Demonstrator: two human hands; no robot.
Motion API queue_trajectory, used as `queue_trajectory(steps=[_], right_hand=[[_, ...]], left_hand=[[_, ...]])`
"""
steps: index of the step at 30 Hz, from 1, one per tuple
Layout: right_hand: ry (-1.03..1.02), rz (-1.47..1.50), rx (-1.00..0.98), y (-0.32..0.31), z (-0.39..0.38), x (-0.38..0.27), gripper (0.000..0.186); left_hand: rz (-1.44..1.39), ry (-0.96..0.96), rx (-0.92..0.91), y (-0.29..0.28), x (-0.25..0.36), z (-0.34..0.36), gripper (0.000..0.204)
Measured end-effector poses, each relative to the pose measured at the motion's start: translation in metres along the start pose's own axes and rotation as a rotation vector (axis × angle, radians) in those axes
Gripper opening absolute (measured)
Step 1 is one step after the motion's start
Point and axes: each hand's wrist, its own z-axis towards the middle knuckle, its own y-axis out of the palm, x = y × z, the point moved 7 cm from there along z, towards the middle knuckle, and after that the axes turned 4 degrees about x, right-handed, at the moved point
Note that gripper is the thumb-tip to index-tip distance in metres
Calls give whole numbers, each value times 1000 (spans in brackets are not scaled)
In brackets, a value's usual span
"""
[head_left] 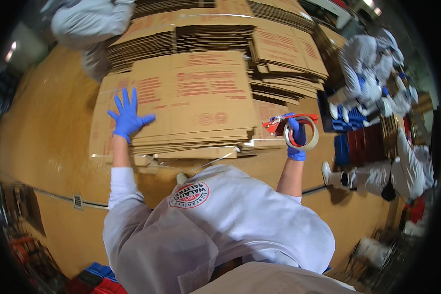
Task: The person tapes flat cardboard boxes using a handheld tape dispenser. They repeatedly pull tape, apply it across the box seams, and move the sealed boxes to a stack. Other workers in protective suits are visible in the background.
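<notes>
- Closest to the camera is the person's own body in a white coat (240,230), with both arms reaching forward.
- The left hand (127,117), in a blue glove, lies flat with its fingers spread wide on the top flat cardboard box (201,93). It grips nothing; it only presses down.
- The right hand (296,139), also in a blue glove, is closed around a red tape dispenser (289,123) with a roll of clear tape (308,137). It holds it up just beside the right edge of the stack.
- The dispenser looks light and hard, so one hand is enough. Its front probably has a sharp cutting edge, so the handle looks like the safe place to hold it.
- The top box lies on a stack of flat boxes (191,142) right in front of the person. One flat box is likely light, stiff and a bit bendy. Its face is smooth, so holding it at an edge or corner should work best.
- The whole stack would be heavy.
- More stacks of flat boxes (279,44) sit farther back.
- Off to the right, other workers in white coats (367,63) are busy near blue crates (345,120).
</notes>
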Motion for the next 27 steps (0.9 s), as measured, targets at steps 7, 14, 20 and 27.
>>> queue_trajectory(steps=[7, 14, 20, 27], right_hand=[[-1025, -646, -480, 261, -37, -82, 28], [-200, 294, -547, 426, 22, 19, 15], [-28, -82, -481, 423, 39, 93, 10], [-138, -257, -517, 352, -95, 41, 14]], left_hand=[[-176, 132, 141, 21, 36, -83, 104], [-308, 150, 292, 21, 23, -85, 110], [-373, 130, 280, 32, 21, -82, 104], [-125, 102, 333, 38, 22, -86, 93]])
